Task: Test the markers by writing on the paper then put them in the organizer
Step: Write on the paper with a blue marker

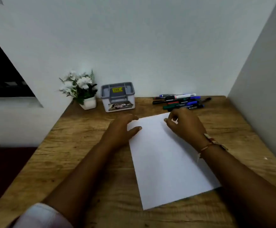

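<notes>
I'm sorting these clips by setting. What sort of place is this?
Probably a small desk nook at home or in an office: a wooden desk set into a white-walled corner, with a grey organizer, a pile of markers and a potted white flower plant along the back.

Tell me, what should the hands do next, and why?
Probably the right hand should reach a little farther and pick one marker from the pile of markers just beyond it. The paper is still blank, the left hand is steadying its edge, and the organizer looks empty.
</notes>
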